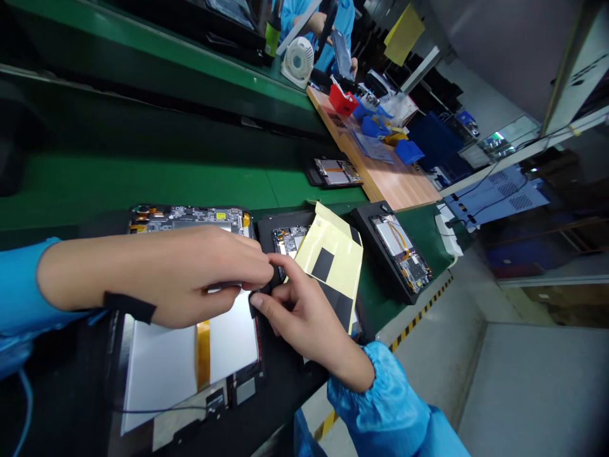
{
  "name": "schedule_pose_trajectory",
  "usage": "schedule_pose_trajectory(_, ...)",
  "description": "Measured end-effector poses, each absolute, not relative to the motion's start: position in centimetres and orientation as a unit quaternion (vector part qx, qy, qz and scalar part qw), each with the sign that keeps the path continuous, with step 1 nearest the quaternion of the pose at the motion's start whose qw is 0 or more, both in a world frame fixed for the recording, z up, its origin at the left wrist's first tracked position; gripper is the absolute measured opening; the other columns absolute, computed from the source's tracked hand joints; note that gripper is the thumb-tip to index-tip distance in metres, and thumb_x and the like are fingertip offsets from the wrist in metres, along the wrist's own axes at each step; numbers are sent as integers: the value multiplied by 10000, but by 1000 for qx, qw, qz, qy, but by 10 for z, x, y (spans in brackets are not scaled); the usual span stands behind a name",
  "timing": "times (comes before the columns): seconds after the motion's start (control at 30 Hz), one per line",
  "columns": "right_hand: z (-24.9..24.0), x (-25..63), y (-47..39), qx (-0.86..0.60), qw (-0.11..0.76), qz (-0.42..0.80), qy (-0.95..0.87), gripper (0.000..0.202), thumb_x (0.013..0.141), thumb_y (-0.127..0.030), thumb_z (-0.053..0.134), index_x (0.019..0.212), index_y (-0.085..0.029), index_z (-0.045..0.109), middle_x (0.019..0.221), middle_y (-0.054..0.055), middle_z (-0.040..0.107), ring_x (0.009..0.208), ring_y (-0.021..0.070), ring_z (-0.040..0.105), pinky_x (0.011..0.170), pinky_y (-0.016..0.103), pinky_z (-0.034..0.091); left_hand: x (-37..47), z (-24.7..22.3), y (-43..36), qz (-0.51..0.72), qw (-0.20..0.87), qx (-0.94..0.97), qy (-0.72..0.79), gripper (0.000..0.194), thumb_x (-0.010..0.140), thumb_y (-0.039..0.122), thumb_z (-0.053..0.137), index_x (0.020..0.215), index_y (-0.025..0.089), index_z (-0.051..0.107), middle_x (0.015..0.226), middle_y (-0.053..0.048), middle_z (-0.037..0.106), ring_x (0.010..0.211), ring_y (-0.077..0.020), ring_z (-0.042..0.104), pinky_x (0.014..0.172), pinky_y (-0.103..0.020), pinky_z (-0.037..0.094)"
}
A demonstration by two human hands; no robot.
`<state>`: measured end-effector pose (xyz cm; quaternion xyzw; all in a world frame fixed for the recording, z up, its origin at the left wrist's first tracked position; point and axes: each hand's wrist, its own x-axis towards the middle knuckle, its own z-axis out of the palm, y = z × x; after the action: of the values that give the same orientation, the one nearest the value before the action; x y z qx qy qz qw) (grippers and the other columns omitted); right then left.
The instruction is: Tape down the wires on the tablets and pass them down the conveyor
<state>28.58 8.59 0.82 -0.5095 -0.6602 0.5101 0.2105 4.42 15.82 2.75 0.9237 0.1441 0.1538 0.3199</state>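
An opened tablet point(228, 343) with a white battery and an orange ribbon lies under my hands. My left hand point(209, 273) reaches across it, fingers bent together near the tablet's right edge; whatever they hold is hidden. My right hand point(304, 311) meets it there, thumb and forefinger pinched on a small black piece point(254, 307). A strip of black tape point(129, 306) is stuck on my left wrist. Right of the tablet, a yellow sheet point(340, 254) with black tape pieces rests over another opened device point(287, 240).
A device in a black tray point(397, 251) stands to the right, another device point(337, 172) farther back. Behind are a wooden table point(404, 184) with a red bin point(342, 99) and blue bins, a small white fan point(299, 60), and a person in blue point(289, 16).
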Motion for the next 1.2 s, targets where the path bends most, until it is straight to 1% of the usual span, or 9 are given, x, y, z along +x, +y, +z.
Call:
schedule_pose_trajectory(0.1, 0, 289, 76, -507, 269, 380, -726, 316, 1148, -417, 641, 1390, -218, 689, 590, -96, 518, 503, 145, 474, 544, 289, 349, 44, 20, 161, 170, 340, 915, 132, 275, 934, -7, 424, 819, 243, 429, 771, 18, 509, 702, -180, 462, 642, -320, 361)
schedule_pose_trajectory(0.37, 17, 307, 50, -331, 78, 81, -937, 890, 1242, -654, 216, 1545, 70, 634, 574, 67, 744, 435, 229, 638, 434, 381, 300, 45, 6, 164, 238, 329, 908, 104, 255, 944, 37, 441, 803, 250, 450, 759, 51, 498, 670, -157, 465, 604, -296, 337)
schedule_pose_trajectory(0.5, 25, 306, 51, -334, 87, 123, -930, 878, 1232, -684, 204, 1441, -8, 724, 608, 71, 765, 478, 219, 692, 470, 357, 375, 44, 10, 163, 236, 317, 912, 110, 269, 992, 69, 412, 796, 247, 463, 748, 47, 510, 673, -159, 479, 623, -285, 359)
schedule_pose_trajectory(0.67, 20, 302, 48, -349, 84, 134, -924, 1012, 1189, -777, 217, 1580, 61, 628, 571, 87, 739, 446, 236, 655, 446, 350, 308, 52, 24, 164, 175, 310, 923, 147, 314, 1062, 190, 399, 788, 243, 544, 761, 19, 574, 698, -179, 533, 660, -295, 412)
schedule_pose_trajectory(0.77, 22, 311, 36, -393, 167, 249, -869, 720, 1201, -669, 434, 1324, -82, 831, 624, 65, 750, 534, 213, 700, 519, 314, 456, 46, 30, 160, 186, 301, 921, 166, 308, 1055, 220, 426, 798, 244, 593, 746, 8, 620, 684, -186, 572, 661, -290, 454)
schedule_pose_trajectory(0.9, 15, 317, 30, -522, 281, 375, -713, 433, 1138, -481, 611, 1368, -176, 814, 1211, 151, 857, 1064, 276, 825, 904, 371, 647, -1, 2, 116, 273, 166, 884, 343, 364, 1085, 441, 525, 1267, 287, 800, 1246, -80, 841, 1204, -338, 759, 1159, -472, 560)
schedule_pose_trajectory(0.97, 5, 311, 33, -550, 272, 434, -660, 531, 1040, -486, 737, 1484, -196, 756, 1473, 170, 773, 1300, 333, 759, 1084, 441, 620, -24, -31, 72, 300, 45, 799, 520, 533, 1058, 605, 533, 1352, 252, 802, 1457, -148, 792, 1520, -472, 612, 1344, -716, 381)
schedule_pose_trajectory(1.03, -5, 303, 36, -570, 271, 478, -611, 632, 951, -506, 823, 1498, -201, 740, 1486, 173, 753, 1338, 369, 728, 1141, 489, 595, -32, -69, 22, 293, 28, 716, 633, 700, 1030, 713, 464, 1290, 180, 838, 1536, -236, 748, 1617, -563, 501, 1322, -852, 330)
schedule_pose_trajectory(1.2, -13, 283, 41, -560, 332, 521, -552, 741, 892, -635, 826, 1467, -186, 693, 1406, 185, 788, 1359, 405, 733, 1172, 533, 587, 15, -132, -62, 379, 126, 621, 675, 590, 1166, 507, 410, 1652, 273, 649, 1834, -123, 478, 1764, -403, 318, 1410, -726, 287)
